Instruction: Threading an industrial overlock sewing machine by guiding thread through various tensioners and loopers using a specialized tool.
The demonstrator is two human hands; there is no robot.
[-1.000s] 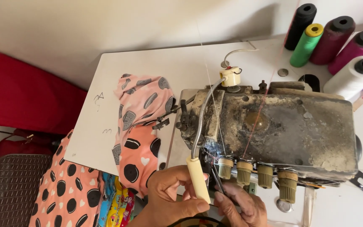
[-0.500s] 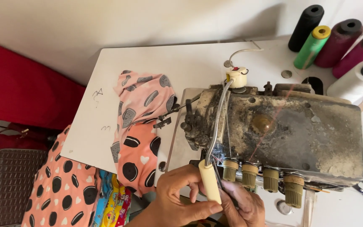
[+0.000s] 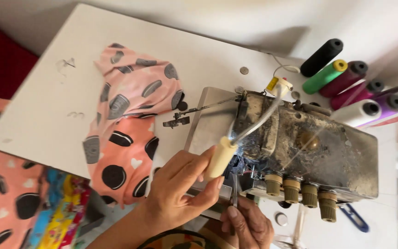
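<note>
A worn grey overlock sewing machine (image 3: 314, 152) stands on the white table (image 3: 70, 83). A flexible metal lamp arm with a cream head (image 3: 219, 157) curves down over its left front. My left hand (image 3: 180, 184) is at the machine's front left, fingers and thumb curled right by the cream head; whether it grips anything is hidden. My right hand (image 3: 249, 226) is below the machine and pinches thin metal tweezers (image 3: 234, 196) that point up into the needle area. Peach fabric with dark dots (image 3: 130, 120) lies left of the machine.
Several thread cones (image 3: 346, 83) in black, green, maroon, purple and white stand behind the machine at the right. Blue-handled snips (image 3: 355, 219) lie by the machine's right front. More dotted and bright fabric (image 3: 19, 203) hangs off the table's near left edge.
The view has tilted and moved closer over the machine. Both hands have stayed at the machine's front left, and the right hand's tweezers now point up towards the needle area.
</note>
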